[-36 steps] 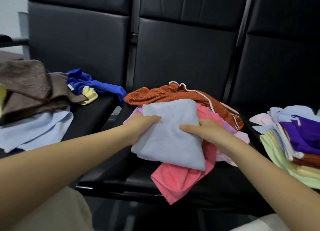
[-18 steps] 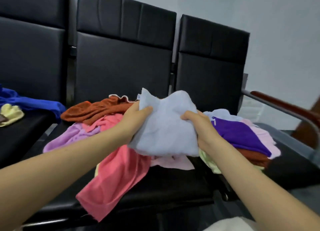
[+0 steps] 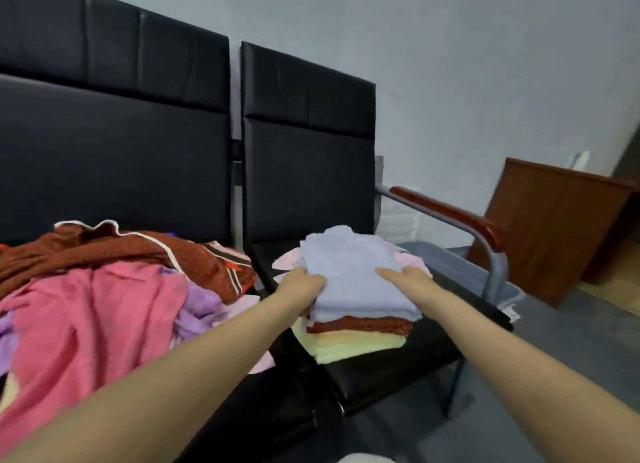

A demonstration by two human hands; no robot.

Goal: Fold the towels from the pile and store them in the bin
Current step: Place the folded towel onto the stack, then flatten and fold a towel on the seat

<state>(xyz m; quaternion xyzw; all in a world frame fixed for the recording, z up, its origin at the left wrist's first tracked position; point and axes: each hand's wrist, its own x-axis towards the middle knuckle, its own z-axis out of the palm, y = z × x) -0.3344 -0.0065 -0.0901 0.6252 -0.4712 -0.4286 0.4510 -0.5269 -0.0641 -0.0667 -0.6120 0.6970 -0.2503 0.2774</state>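
Two hands (image 3: 353,282); two black seats (image 3: 304,171); one armrest (image 3: 450,213); one grey bin (image 3: 450,258); one wooden desk (image 3: 554,227).

The folded light-blue terry towel (image 3: 353,275), a second ago lying on the loose pile of pink and rust-coloured cloths (image 3: 104,289) and half a second ago lifted in the air, now sits on top of the folded stack (image 3: 356,338) on the right seat of the black bench (image 3: 398,365). The left hand (image 3: 301,286) and right hand (image 3: 408,279) have travelled rightward with it and rest at its sides.
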